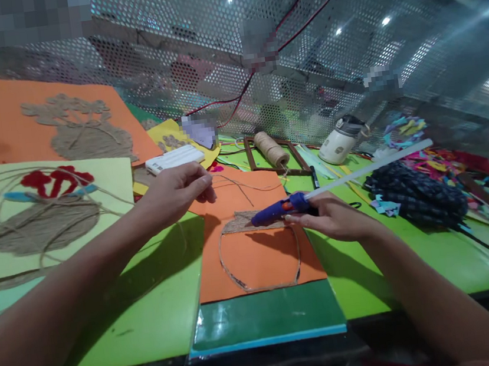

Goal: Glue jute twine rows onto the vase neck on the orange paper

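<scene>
Twine (239, 221) filled outline (270, 288) at top; remainder bare. Right hand (335, 217): fingers gripped glue gun (278, 210). Left hand (183, 189): fingers curled, pinch unclear.

- I count one left hand (190, 184) and one right hand (334, 217), two altogether;
- one blue glue gun (277, 210);
- one white glue stick (371, 168);
- one spool of twine (270, 149);
- one wooden frame (249, 155);
- one white bottle (339, 143);
- one bundle of dark checked cloth (413, 193)
</scene>
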Demonstrator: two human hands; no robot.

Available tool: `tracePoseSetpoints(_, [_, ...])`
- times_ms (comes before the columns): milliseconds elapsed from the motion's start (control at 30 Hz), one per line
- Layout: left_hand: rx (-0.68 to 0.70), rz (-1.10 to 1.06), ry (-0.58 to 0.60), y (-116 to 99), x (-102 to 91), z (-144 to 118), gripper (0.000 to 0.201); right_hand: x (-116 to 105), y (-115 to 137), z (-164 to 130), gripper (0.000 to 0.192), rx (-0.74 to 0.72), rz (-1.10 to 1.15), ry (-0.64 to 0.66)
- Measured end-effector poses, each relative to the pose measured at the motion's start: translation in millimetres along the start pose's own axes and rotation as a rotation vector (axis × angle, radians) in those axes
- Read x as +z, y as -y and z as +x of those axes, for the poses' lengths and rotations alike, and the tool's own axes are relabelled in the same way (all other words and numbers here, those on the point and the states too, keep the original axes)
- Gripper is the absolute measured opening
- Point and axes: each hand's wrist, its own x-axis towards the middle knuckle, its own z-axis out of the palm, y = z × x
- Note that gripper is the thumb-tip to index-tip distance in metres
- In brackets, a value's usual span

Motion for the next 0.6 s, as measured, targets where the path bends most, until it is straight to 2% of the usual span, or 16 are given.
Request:
tracePoseSetpoints(300, [-0.001, 0.22, 0.239, 21, 12.1, 1, 0.028, 25, 22, 22, 0.028, -0.096, 0.032, 0.074])
tracePoseSetpoints(600, [-0.023, 0.325, 0.265, 20, 14.2, 0, 0.026, 31, 20, 25, 0.028, -0.013, -0.041, 0.074])
